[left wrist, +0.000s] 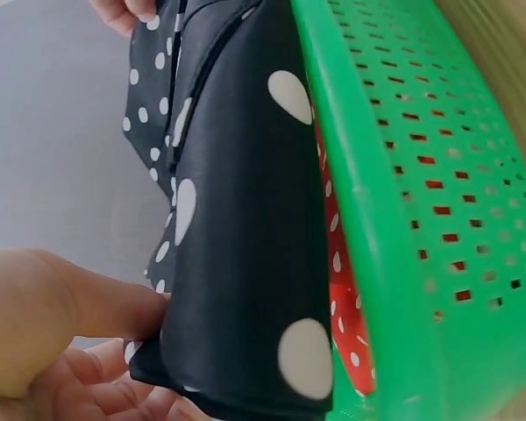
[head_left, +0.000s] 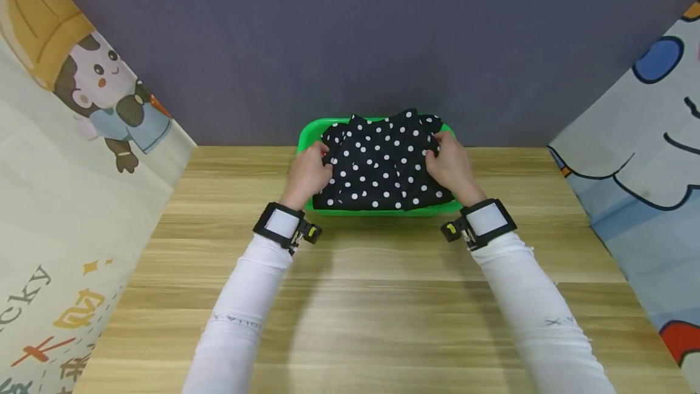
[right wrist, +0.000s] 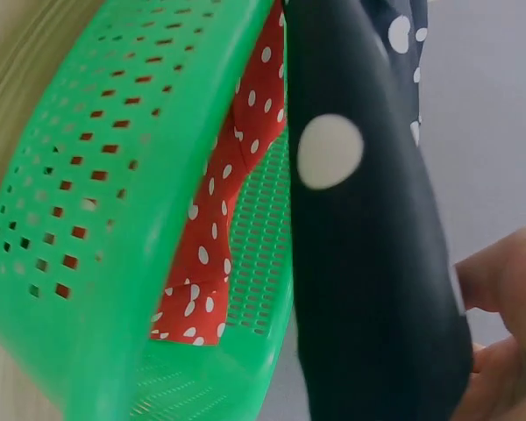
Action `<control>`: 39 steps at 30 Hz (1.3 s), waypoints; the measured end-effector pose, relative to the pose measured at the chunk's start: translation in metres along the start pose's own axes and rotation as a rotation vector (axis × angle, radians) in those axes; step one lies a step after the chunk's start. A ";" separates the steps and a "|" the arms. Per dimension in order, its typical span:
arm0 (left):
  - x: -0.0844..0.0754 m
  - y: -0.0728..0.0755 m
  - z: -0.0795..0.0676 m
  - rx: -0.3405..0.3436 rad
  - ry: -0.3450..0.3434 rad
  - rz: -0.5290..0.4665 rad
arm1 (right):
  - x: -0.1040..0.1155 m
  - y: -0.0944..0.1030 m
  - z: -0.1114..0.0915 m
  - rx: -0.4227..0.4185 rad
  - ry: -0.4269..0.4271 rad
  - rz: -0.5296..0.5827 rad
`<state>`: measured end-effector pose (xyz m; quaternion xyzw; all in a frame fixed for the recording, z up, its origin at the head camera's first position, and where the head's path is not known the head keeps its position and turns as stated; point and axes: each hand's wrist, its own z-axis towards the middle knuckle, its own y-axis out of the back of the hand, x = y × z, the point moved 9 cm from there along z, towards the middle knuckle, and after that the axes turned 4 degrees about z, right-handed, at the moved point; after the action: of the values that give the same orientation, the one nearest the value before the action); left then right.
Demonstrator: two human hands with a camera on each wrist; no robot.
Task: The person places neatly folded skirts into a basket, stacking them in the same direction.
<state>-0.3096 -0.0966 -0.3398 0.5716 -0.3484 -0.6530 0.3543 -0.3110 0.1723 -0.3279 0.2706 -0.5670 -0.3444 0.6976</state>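
A black cloth with white polka dots [head_left: 377, 166], folded into a bundle, lies over a green perforated basket [head_left: 383, 213]. My left hand [head_left: 310, 170] pinches its left edge between thumb and fingers; the left wrist view shows the thumb [left wrist: 127, 307] on top of the fold. At the opposite edge, my right hand [head_left: 449, 163] grips the cloth the same way. Beneath it, inside the basket, a red cloth with white dots [right wrist: 212, 228] shows in both wrist views. In the right wrist view the black cloth [right wrist: 359, 263] stands above the basket rim.
The basket stands on a wooden table [head_left: 377, 297] against a dark grey panel [head_left: 355, 35] at the back. Cartoon-printed sheets hang on the left [head_left: 60, 199] and the right [head_left: 629, 157].
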 end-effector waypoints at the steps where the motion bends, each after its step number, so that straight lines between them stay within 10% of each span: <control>1: 0.000 0.000 0.002 0.000 0.000 0.005 | 0.000 0.000 0.002 0.002 -0.002 0.005; 39: 0.010 -0.033 0.042 0.150 0.117 0.165 | -0.034 -0.049 0.029 0.185 -0.141 -0.119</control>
<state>-0.3548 -0.0860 -0.3690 0.6031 -0.4209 -0.5592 0.3827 -0.3522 0.1690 -0.3803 0.3419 -0.6270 -0.3499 0.6063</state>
